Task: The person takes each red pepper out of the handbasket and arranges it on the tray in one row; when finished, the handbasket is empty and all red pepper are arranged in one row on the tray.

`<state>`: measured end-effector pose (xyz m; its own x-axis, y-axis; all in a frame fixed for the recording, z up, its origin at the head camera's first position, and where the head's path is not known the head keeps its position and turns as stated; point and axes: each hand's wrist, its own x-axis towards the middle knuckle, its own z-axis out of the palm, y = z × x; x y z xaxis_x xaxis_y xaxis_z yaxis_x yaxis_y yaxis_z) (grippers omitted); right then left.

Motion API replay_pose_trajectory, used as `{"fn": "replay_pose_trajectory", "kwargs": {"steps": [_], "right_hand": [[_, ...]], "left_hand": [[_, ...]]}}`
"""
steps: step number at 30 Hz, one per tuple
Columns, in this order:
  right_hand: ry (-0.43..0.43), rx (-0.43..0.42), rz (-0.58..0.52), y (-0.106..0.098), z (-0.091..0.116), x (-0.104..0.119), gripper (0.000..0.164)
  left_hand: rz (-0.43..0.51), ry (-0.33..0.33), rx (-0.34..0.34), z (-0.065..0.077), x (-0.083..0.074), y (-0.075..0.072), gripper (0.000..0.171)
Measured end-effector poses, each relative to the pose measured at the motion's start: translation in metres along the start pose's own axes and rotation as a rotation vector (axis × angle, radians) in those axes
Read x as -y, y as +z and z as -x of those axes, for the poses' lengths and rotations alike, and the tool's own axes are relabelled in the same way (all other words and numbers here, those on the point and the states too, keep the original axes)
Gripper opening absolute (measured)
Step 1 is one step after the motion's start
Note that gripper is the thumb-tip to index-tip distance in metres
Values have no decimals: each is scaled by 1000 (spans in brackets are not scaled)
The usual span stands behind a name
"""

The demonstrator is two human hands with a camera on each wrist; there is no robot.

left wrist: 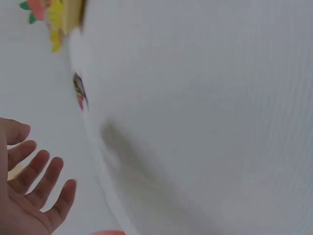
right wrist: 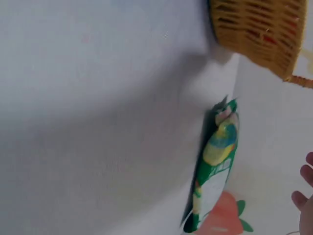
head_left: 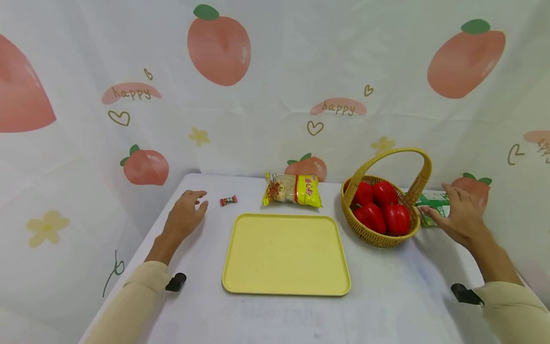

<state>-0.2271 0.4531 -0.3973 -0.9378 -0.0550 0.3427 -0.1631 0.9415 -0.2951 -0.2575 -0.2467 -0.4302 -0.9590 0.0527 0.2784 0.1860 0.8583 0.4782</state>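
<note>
My left hand hovers over the table's left side with fingers spread and nothing in them. To its right lies a small wrapped candy, which the left wrist view also shows beyond the fingers. On the right, my right hand is held in the air, thumb and fingers apart and holding nothing. It overlaps a green packet in the head view; in the right wrist view the packet lies whole on the table. Left of that hand stands a wicker basket holding several red bell peppers.
A yellow rectangular tray lies at the middle of the white table. Behind it is a yellow food bag. The basket's tall handle arches upward. A fruit-printed curtain hangs along the back and sides.
</note>
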Motion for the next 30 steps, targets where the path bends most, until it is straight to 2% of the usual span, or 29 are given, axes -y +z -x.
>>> {"fn": "replay_pose_trajectory", "kwargs": {"steps": [3, 6, 10, 14, 20, 26, 30], "right_hand": [[-7, -26, -40, 0, 4, 10, 84], [8, -38, -64, 1, 7, 19, 80], [20, -23, -98, 4, 8, 32, 79], [30, 10, -137, 6, 9, 46, 83], [27, 64, -159, 8, 10, 62, 85], [35, 130, -215, 10, 4, 71, 86], [55, 204, -236, 10, -1, 72, 88]], "left_hand": [[119, -38, 31, 8, -10, 0, 42], [224, -70, 101, 16, -18, 1, 44], [301, -113, 201, 28, -27, 5, 47], [349, -151, 262, 38, -33, 13, 48], [429, -228, 312, 46, -40, 25, 48], [505, -256, 334, 48, -46, 31, 48], [505, -266, 339, 47, -49, 33, 51]]}}
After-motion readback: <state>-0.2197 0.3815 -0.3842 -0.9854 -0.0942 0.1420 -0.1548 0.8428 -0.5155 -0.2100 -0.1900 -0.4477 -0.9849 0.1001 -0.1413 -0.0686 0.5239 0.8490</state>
